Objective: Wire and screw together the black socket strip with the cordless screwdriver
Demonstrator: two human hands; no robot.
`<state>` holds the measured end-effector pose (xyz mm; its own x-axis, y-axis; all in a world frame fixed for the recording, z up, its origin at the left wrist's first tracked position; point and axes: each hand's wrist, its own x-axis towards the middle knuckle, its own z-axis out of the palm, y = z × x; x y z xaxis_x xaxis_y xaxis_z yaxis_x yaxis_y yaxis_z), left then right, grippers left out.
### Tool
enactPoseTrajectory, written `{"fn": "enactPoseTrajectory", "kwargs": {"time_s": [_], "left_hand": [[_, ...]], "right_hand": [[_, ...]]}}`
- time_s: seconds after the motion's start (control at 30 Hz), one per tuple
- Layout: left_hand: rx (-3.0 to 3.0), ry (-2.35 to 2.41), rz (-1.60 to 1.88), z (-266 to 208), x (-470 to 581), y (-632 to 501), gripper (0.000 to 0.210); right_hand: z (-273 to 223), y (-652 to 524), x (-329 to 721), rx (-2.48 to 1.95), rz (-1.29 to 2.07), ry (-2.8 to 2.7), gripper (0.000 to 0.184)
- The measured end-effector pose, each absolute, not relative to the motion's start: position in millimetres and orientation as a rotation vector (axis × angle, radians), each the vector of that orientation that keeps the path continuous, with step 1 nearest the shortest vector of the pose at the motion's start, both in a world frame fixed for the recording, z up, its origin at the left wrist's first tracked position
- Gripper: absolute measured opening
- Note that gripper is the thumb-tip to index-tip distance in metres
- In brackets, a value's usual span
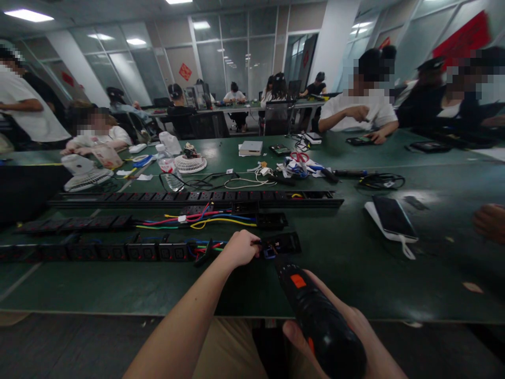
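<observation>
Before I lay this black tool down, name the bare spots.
Bare tabletop: between the nearest socket strip and the front edge, left of your left arm; also right of that strip, short of the dark-screened device. Crowded: around the red scissors and water bottle.

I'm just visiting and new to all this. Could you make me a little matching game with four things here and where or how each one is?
Things
1. Power tool
2. Plastic bottle
3. Scissors
4. Dark flat device

Places and looks
A. On the right part of the table
B. Clear, beside a round white grille
C. Held in the right hand
D. Red handles

Pairs: 1-C, 2-B, 3-D, 4-A
</observation>
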<state>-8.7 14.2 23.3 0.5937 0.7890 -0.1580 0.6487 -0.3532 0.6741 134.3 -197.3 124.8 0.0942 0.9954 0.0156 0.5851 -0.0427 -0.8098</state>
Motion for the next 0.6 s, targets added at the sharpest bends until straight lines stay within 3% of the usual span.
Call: {"fn": "enactPoseTrajectory", "kwargs": {"time_s": [0.6], "left_hand": [[2.141, 1.131, 0.249, 20.9, -9.0, 15.9, 0.023]], "right_hand": [[118.3, -198.1, 137.0, -1.712, 0.796, -1.573, 0.050]]}}
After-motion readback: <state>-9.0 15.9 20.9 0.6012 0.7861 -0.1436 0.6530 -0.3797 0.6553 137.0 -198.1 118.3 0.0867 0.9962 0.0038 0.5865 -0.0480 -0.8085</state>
